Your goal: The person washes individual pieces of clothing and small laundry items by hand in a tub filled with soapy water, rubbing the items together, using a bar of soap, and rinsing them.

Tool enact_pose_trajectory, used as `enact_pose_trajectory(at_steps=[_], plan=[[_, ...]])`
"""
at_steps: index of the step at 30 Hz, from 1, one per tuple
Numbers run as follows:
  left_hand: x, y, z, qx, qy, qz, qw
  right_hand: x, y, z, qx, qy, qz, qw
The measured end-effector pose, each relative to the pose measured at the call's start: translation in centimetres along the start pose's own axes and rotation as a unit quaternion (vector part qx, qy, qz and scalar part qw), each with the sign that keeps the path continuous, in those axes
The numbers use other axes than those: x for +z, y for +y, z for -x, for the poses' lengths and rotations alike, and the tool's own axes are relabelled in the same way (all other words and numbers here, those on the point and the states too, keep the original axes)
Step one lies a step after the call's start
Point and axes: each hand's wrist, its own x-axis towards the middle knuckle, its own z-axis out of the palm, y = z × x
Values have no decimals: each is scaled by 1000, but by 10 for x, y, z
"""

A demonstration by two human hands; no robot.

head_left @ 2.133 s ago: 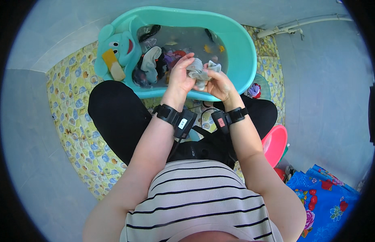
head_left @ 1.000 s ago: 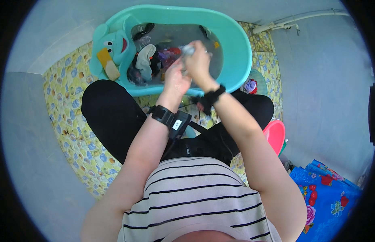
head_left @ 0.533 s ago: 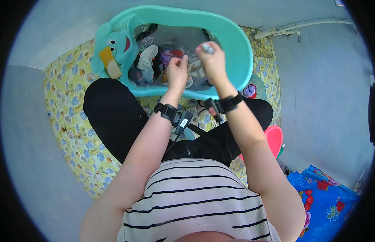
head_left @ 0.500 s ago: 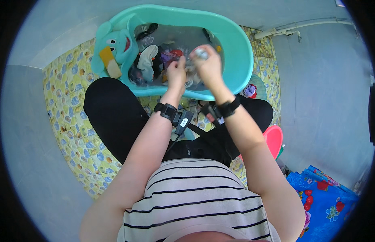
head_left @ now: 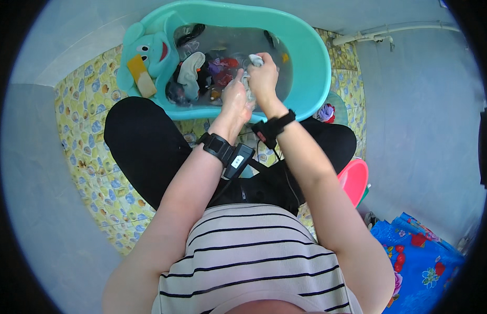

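Note:
Over the near side of a turquoise tub point(head_left: 311, 68) of cloudy water, my two hands are close together. My right hand point(head_left: 263, 79) is closed round a wet pale cloth point(head_left: 256, 60) that looks like a sock; one bunched end sticks out above the fingers. More of it hangs between the hands, where my left hand point(head_left: 235, 98) grips it with the thumb up. Its full shape is hidden by my fingers. To the left in the water lies a whitish sock point(head_left: 190, 76). Dark, purple and red pieces of cloth point(head_left: 222, 67) float beside it.
A yellow-and-cream bar point(head_left: 142, 77) rests on the tub's cartoon-face end. Behind my right knee stands a basin with purple cloth point(head_left: 325, 112). A pink basin point(head_left: 354, 180) and blue flowered fabric point(head_left: 419, 259) are at right, with a white pipe point(head_left: 369, 37) along the wall.
My right hand has come down and left, closer to my left hand, bringing the pale cloth along. My left hand has shifted slightly nearer to me and turned.

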Motion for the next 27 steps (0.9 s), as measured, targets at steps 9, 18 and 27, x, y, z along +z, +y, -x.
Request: enact_pose_trajectory(at_steps=[9, 18, 27], plan=[[-9, 7, 0, -72, -178, 59, 980, -2, 45, -24, 141, -59, -256, 954], [0, 7, 1, 75, -35, 52, 995, -14, 0, 28, -72, -48, -130, 988], [-24, 14, -9, 65, -54, 127, 988, 6, -4, 57, -155, -33, -43, 986]])
